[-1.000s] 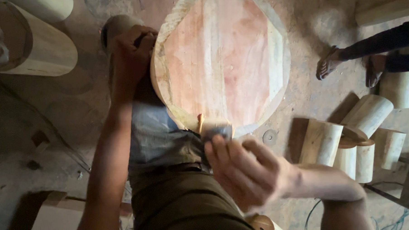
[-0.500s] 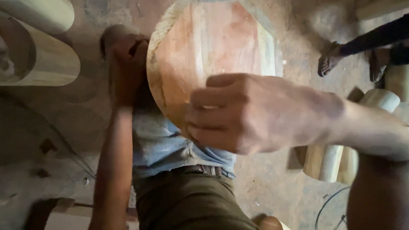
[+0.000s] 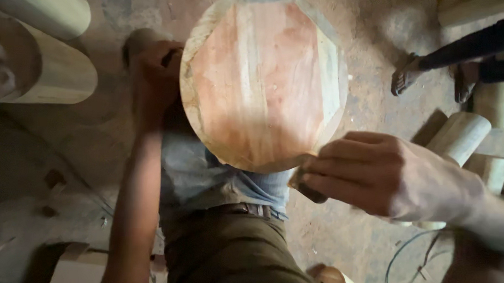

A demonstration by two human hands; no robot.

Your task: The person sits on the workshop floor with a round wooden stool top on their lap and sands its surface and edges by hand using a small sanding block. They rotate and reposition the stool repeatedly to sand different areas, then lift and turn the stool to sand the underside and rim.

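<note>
From the head view, a round wooden disc (image 3: 263, 80) fills the upper middle of the frame, its pale reddish face toward me and its lower edge against my blue shirt (image 3: 206, 176). My left hand (image 3: 154, 71) sits at the disc's left rim, upper left of centre, fingers wrapped round the edge from behind, so that grip is clamped on the disc. My right hand (image 3: 382, 174) comes in from the right at the middle of the frame, its fingers curled together on a small dark sanding block (image 3: 305, 185), which touches the disc's lower right edge. Pale wooden cylinders (image 3: 43, 56) lie in the upper left on the dusty floor (image 3: 372, 62), and more short ones (image 3: 459, 137) at the right. Another person's sandalled foot (image 3: 406, 80) stands in the upper right
</note>
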